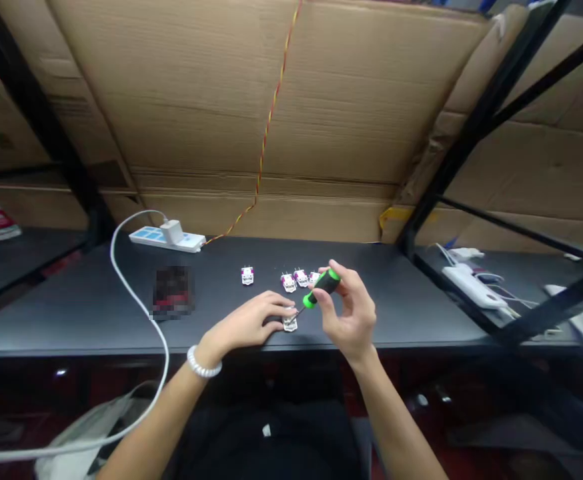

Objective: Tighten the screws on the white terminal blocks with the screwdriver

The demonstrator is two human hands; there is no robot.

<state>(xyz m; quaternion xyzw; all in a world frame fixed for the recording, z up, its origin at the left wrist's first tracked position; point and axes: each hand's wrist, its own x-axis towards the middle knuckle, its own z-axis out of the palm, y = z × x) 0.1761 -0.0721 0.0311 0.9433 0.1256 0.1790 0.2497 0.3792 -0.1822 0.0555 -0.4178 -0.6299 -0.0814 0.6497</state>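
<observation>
My right hand (349,310) is closed round a small screwdriver (321,288) with a black and green handle, its tip angled down to the left onto a small white part (290,323) near the front edge of the dark table (96,313). My left hand (254,321) rests on the table with its fingertips pressed on that same white part, holding it still. A white bead bracelet (202,363) is on my left wrist. Behind my hands, several similar small white and pink parts (294,279) lie in a loose row, with one more (247,275) apart to the left.
A white and blue power strip (166,237) with a charger and long white cable (139,293) lies at the back left. A dark blurred object (173,291) sits left of my hands. Another power strip and cables (469,283) lie on the right table. Cardboard (271,100) lines the back.
</observation>
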